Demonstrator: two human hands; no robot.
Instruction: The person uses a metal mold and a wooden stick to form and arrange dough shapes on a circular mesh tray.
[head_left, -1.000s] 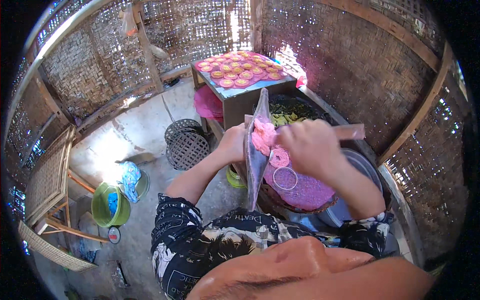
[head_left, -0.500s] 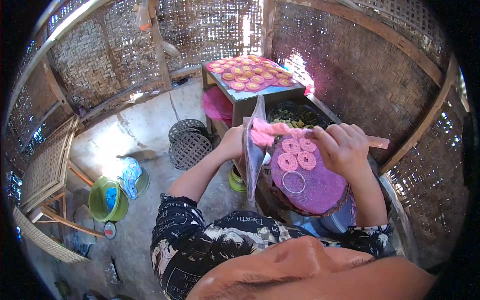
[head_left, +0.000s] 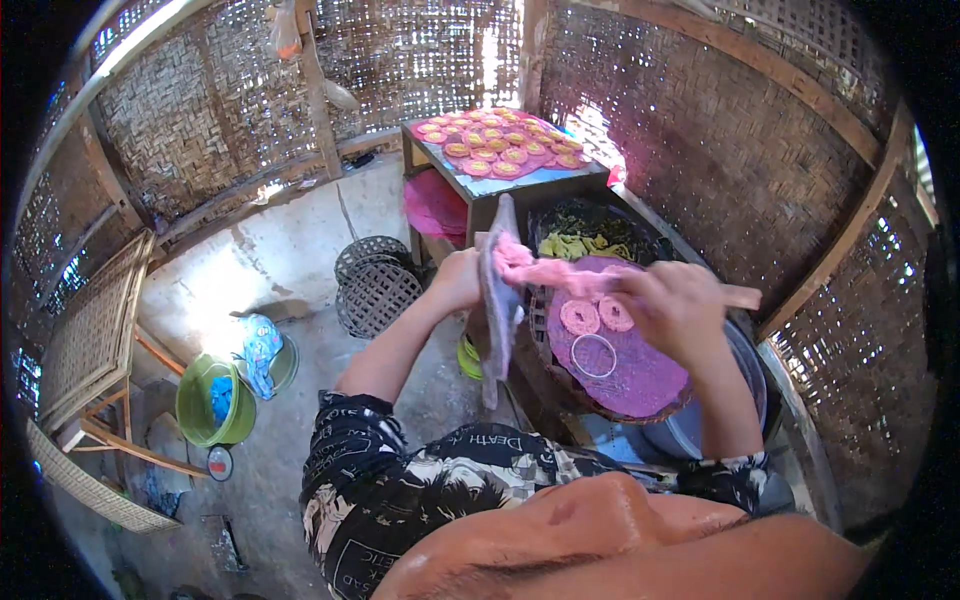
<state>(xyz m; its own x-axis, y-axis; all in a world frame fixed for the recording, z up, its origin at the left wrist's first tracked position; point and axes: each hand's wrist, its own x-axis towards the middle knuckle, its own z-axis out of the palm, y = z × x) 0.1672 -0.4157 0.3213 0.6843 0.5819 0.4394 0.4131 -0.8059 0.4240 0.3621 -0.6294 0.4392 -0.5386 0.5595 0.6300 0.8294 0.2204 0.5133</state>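
Observation:
My left hand [head_left: 461,281] grips a flat grey board [head_left: 494,335], held on edge. Wrapped around a wooden spatula [head_left: 742,297], my right hand [head_left: 672,308] keeps it roughly level above a round tray. Soft pink dough [head_left: 545,272] coats the spatula's other end and touches the board's face. Below, a purple round sheet [head_left: 640,372] lies on the tray. Pink ring-shaped dough pieces [head_left: 580,317] rest on it, beside a thin white ring [head_left: 594,356]. The dough and my right hand cover the sheet's far part.
Beyond stands a table [head_left: 478,200] with many yellow-topped pink rounds [head_left: 500,140]. A dark pan [head_left: 600,225] holds yellow-green pieces. Woven racks [head_left: 378,298] lie on the floor, left of the table. Farther left are a green basin [head_left: 212,425] and a bamboo-topped bench [head_left: 100,320].
My right hand has lowered slightly, and the dough-covered spatula has shifted a little left. The board has tilted slightly. Two of the pink rings are now hidden behind the dough.

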